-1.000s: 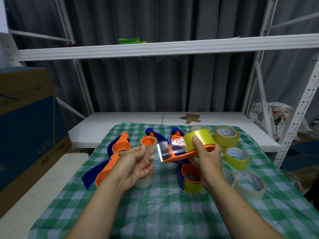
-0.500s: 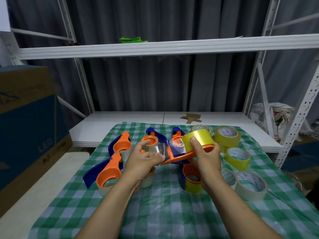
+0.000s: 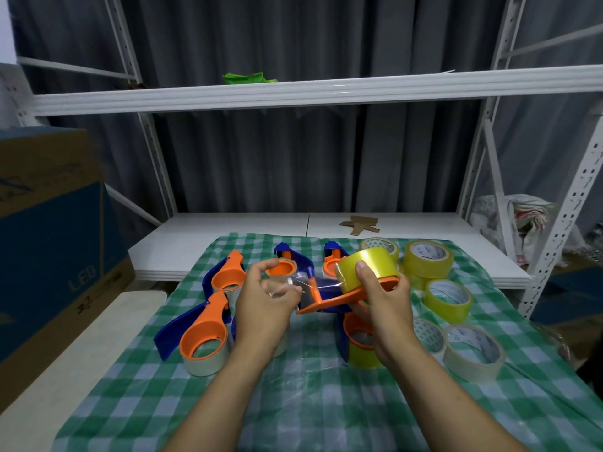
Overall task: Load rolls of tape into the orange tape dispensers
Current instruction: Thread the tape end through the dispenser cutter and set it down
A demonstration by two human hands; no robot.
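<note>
**While the right hand grips the dispenser, the left pinches the tape**

While the right hand (image 3: 381, 308) curls round the orange dispenser (image 3: 329, 303), thumb pressed on the yellow roll (image 3: 368, 267) seated on it, the left hand (image 3: 264, 305) pinches the clear tape end (image 3: 313, 283) just left of the dispenser. The dispenser is held above the green checked cloth (image 3: 293, 402). Left of the dispenser lie loaded dispensers (image 3: 204, 337) with blue parts, and under it lies another holding yellow tape. Right of it sit loose tape rolls (image 3: 448, 300). Far to its left stands a cardboard box (image 3: 49, 223).
</note>
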